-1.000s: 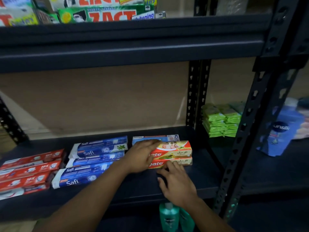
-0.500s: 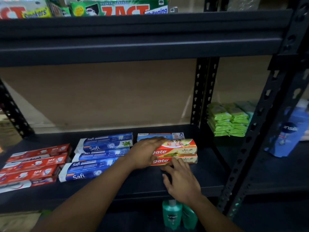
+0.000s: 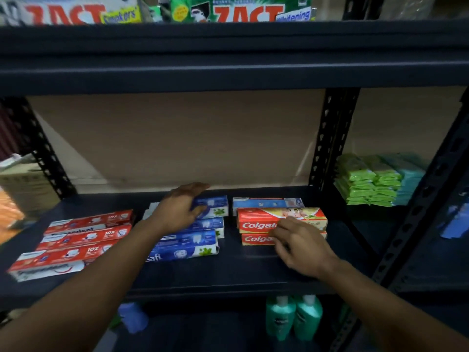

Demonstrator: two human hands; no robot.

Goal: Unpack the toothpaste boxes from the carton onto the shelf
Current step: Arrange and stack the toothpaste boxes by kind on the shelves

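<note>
Two red Colgate boxes (image 3: 256,226) lie stacked on the dark shelf (image 3: 253,273), with a blue-and-white box (image 3: 264,202) behind them. My right hand (image 3: 300,243) touches the front of the Colgate stack with loosely bent fingers. Left of it lie several blue Safi boxes (image 3: 187,246). My left hand (image 3: 179,209) rests over the rear Safi box, fingers relaxed, holding nothing. Several red toothpaste boxes (image 3: 83,240) lie at the shelf's left end.
Zact boxes (image 3: 241,11) fill the shelf above. A black perforated post (image 3: 330,138) bounds the bay on the right, with green packets (image 3: 365,184) beyond it. Green bottles (image 3: 294,318) stand on the shelf below. A cardboard carton (image 3: 25,184) sits at far left.
My left hand has left the Colgate stack and moved left onto the Safi boxes. My right hand stays at the Colgate boxes' front. The view has shifted slightly.
</note>
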